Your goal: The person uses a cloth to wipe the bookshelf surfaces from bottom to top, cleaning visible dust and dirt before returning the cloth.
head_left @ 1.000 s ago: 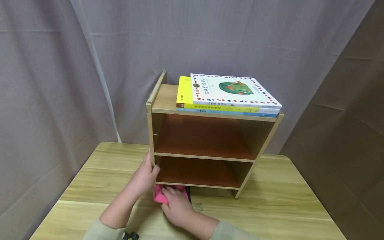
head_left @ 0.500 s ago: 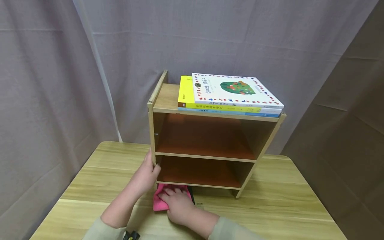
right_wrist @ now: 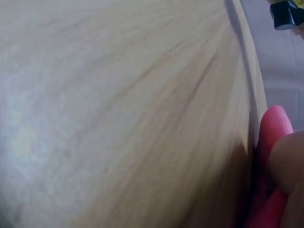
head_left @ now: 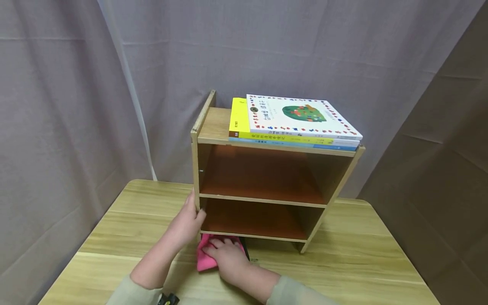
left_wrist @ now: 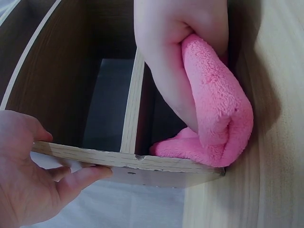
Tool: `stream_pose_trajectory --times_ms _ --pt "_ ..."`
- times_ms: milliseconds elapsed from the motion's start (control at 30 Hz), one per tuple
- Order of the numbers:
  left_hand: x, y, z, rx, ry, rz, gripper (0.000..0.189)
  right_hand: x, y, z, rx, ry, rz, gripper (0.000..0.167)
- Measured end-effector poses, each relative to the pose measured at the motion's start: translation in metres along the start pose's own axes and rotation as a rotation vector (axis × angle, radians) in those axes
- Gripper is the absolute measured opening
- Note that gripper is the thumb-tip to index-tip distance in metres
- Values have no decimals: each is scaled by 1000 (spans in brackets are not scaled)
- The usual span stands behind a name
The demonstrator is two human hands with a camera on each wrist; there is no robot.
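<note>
A small wooden bookshelf [head_left: 263, 178] stands on the table. My left hand [head_left: 184, 224] grips the front edge of its left side panel, thumb on the inner face and fingers outside, as the left wrist view shows. Low at the front left, my right hand [head_left: 233, 263] holds a fluffy pink cloth [left_wrist: 221, 104] in the gap under the lowest shelf board. The cloth is folded over beside the thumb, and part of it lies against the inside of the side panel. Fingertips of the right hand are partly hidden in the left wrist view.
Several thin books [head_left: 301, 115], a white one uppermost, lie stacked on the bookshelf's top. Grey curtains [head_left: 160, 84] hang behind and at the sides of the wooden table [head_left: 362, 262]. A black wrist strap [head_left: 168, 299] shows at the left sleeve.
My right hand and the pink cloth have come slightly forward, out from under the lowest board, so more cloth shows. My left hand keeps its grip on the side panel.
</note>
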State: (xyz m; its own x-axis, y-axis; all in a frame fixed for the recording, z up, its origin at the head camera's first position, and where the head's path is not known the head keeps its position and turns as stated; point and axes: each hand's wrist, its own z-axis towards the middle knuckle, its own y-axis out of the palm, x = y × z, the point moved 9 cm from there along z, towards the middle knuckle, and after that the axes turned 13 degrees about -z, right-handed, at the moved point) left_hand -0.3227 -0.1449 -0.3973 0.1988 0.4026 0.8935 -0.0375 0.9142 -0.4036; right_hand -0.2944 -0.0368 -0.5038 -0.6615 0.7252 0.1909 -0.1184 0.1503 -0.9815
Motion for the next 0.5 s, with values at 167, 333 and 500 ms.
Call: stream_pose_trajectory --times_ms 167,333,500 --pt "0 0 0 11 11 2 77 1 -5 -2 59 -4 -16 71" --pt "2 0 1 21 37 -4 77 4 -11 -5 148 -7 -59 62" --pt "2 1 0 17 32 -10 76 5 -18 -11 222 -35 -43 61"
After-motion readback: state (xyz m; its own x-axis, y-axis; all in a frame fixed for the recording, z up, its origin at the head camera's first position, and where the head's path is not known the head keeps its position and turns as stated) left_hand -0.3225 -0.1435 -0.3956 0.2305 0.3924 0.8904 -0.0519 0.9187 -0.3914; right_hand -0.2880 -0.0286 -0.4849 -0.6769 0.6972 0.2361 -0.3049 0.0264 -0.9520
